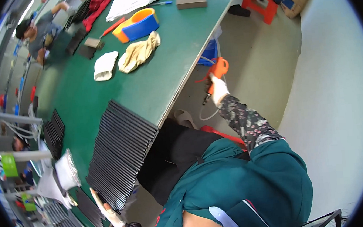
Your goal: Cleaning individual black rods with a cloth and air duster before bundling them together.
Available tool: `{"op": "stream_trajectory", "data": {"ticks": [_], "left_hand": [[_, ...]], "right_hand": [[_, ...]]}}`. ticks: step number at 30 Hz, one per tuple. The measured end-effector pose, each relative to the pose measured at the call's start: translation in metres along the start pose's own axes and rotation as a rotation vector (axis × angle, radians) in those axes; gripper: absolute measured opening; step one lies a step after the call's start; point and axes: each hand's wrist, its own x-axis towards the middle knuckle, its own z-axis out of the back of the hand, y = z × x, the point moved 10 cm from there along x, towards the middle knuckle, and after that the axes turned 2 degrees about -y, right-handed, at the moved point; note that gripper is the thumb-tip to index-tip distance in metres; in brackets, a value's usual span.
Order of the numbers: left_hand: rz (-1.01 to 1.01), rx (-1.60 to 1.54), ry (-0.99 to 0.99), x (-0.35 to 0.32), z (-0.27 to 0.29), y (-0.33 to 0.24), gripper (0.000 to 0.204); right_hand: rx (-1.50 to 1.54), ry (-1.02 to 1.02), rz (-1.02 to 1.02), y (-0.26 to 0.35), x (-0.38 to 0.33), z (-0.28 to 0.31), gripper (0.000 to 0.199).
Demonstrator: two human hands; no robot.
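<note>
Beside the table, above the floor, my right hand [219, 90] in a white glove is wrapped round an orange air blow gun [219, 69] with a hose. On the green table a sheet-like row of narrow black strips [120, 150] lies side by side near the front edge. My left hand [108, 213], in a pale glove, rests at the left end of that row, fingers stretched along its edge. Some fingertips there are bare. A smaller group of dark strips [90, 208] lies just past the left hand.
Farther along the green table [145, 88] lie a white glove [105, 66], a cream glove [139, 53], a yellow-and-blue ring [142, 25], papers [134, 1] and a brown block [191, 1]. A red stool [260, 5] and blue bin [209, 52] stand on the floor. A co-worker [41, 33] is across the table.
</note>
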Motion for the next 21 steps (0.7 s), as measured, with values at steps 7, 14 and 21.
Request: {"op": "stream_trajectory", "data": {"ticks": [7, 14, 21], "left_hand": [[-0.004, -0.014, 0.023, -0.001, 0.0, 0.011, 0.087], [0.003, -0.012, 0.023, 0.002, 0.006, 0.016, 0.084], [0.033, 0.028, 0.023, 0.003, 0.002, 0.014, 0.084]], "right_hand": [[0.299, -0.007, -0.047, -0.018, 0.032, -0.056, 0.014], [0.412, -0.035, 0.025, 0.003, 0.067, -0.074, 0.019], [0.374, 0.071, 0.102, -0.013, 0.124, -0.094, 0.02]]}}
